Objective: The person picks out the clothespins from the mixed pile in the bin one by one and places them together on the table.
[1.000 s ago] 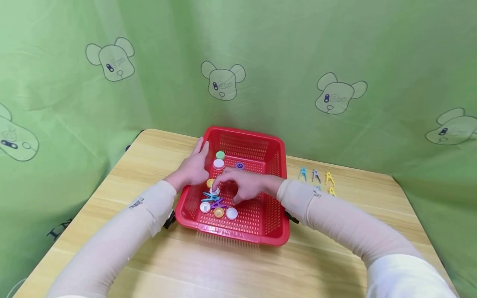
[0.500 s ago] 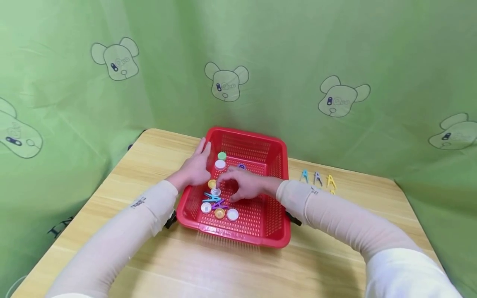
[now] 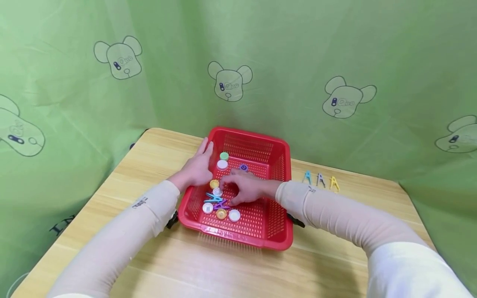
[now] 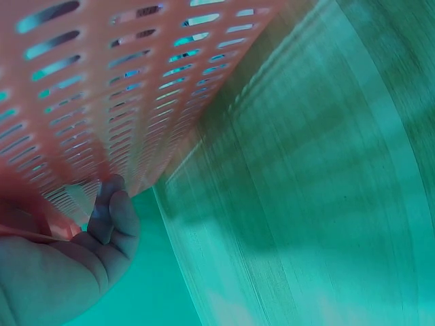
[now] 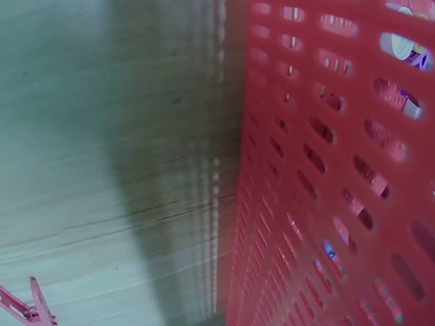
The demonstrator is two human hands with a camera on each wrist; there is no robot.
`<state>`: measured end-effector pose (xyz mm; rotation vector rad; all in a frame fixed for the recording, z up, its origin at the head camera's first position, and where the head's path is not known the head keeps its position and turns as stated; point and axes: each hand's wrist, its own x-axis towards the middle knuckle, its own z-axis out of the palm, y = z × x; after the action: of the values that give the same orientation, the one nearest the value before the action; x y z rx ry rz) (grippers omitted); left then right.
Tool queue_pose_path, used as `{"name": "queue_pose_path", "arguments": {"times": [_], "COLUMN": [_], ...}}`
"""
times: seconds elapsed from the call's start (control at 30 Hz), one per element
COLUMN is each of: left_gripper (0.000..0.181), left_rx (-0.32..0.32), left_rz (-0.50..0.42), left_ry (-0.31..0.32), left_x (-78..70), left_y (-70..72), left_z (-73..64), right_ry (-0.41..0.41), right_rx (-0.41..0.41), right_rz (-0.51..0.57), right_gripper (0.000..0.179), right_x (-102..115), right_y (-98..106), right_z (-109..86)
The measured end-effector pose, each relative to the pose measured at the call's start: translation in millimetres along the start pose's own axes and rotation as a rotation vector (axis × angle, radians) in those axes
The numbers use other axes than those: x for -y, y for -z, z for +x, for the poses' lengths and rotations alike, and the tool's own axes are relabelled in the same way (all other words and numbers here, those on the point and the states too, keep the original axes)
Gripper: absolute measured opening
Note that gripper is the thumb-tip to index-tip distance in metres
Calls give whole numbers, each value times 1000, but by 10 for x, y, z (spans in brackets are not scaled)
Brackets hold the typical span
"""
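Observation:
My left hand (image 3: 197, 169) grips the left rim of a red plastic basket (image 3: 238, 241); in the left wrist view its fingers (image 4: 121, 210) curl against the outside wall. Inside the basket, my right hand (image 3: 246, 186) arches with thumb and forefinger apart. Its thumb is right at a purple clothespin (image 3: 222, 205), and its forefinger is close to a small white cap (image 3: 217, 192). Beside these lie a blue clothespin (image 3: 214, 198), orange caps (image 3: 221, 214) and more white caps (image 3: 234, 215). The right wrist view hides the right hand behind the basket wall.
Farther back in the basket sit a green cap (image 3: 224, 156), a white cap (image 3: 222, 164) and a purple round piece (image 3: 244, 167). Right of the basket, blue (image 3: 307, 177), grey-purple (image 3: 320, 179) and yellow (image 3: 334, 183) clothespins lie in a row on the wooden table (image 3: 179, 265).
My right thumb has come closer to the purple clothespin. The left hand keeps its hold on the rim. The head view has shifted slightly, and my right sleeve covers clothespins that showed before.

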<state>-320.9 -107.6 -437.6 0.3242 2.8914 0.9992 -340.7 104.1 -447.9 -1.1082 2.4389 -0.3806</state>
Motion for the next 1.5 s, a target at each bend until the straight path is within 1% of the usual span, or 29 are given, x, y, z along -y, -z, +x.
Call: {"name": "queue_pose_path", "arguments": {"times": [0.13, 0.2, 0.43, 0.53, 0.67, 0.77, 1.03, 1.17, 1.3, 1.5], "left_gripper": [103, 103, 103, 103, 103, 104, 104, 103, 102, 102], "left_rx": [3, 7, 4, 1, 1, 1, -1, 8, 22, -5], "left_rz": [-3, -11, -25, -24, -21, -26, -27, -25, -8, 6], "left_ry": [9, 12, 13, 13, 14, 14, 10, 6, 6, -5], "left_x": [-5, -10, -15, -9, -12, -18, -13, -5, 1, -3], "left_y": [-8, -8, 5, 3, 8, 20, -1, -27, -47, -7], "left_z": [-3, -7, -15, -10, -9, -14, -17, -23, -33, -17], "right_ry": [-34, -38, -9, 35, 142, 189, 242, 266, 269, 269], "right_rx": [3, 4, 6, 14, 34, 44, 60, 102, 141, 145], "right_rz": [-18, -26, -59, -56, -39, -36, -40, -57, -71, -102], "right_gripper": [40, 39, 44, 45, 42, 41, 41, 44, 45, 48], "right_x": [-10, -18, 5, 12, 4, 7, 6, 34, 56, 51], "right_y": [-24, -33, -24, -17, -22, -21, -34, -65, -97, -78], "right_z": [5, 6, -9, -7, 20, 35, 21, 6, 3, 33]}}
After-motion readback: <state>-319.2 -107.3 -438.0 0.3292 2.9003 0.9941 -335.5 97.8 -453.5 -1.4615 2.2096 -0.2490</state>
